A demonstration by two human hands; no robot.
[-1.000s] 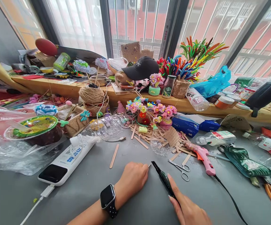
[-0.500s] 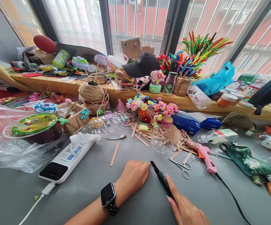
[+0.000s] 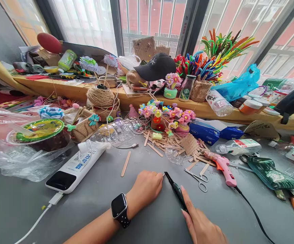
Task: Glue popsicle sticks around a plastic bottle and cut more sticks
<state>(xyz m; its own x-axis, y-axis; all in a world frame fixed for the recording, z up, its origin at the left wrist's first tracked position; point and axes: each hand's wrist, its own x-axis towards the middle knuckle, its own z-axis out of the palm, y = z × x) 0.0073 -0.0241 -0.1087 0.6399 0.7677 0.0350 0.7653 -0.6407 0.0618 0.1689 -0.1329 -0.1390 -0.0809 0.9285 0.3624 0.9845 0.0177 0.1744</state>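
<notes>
My left hand (image 3: 145, 186), with a smartwatch (image 3: 119, 205) on its wrist, rests closed on the grey table. A thin pale tip shows at its fingers; whatever else they hold is hidden. In my right hand (image 3: 204, 225) is a dark utility knife (image 3: 176, 191), its black blade pointing away and towards my left fingertips. The blade's end lies very close to the pale tip; I cannot tell whether they touch. Beyond my left hand lies a single wooden craft stick (image 3: 126, 164). To the right of the knife are small scissors (image 3: 197, 179).
A pink glue gun (image 3: 224, 171) with a black cord lies on the right. Craft sticks (image 3: 177, 144) are piled at the back, near crochet flowers (image 3: 159, 113). A white power bank (image 3: 77, 166) and a lidded tub (image 3: 41, 130) stand left. A windowsill behind carries a black cap (image 3: 157, 67).
The view has shifted a little, so things appear slightly farther right. Both hands and the knife keep nearly the same positions relative to each other.
</notes>
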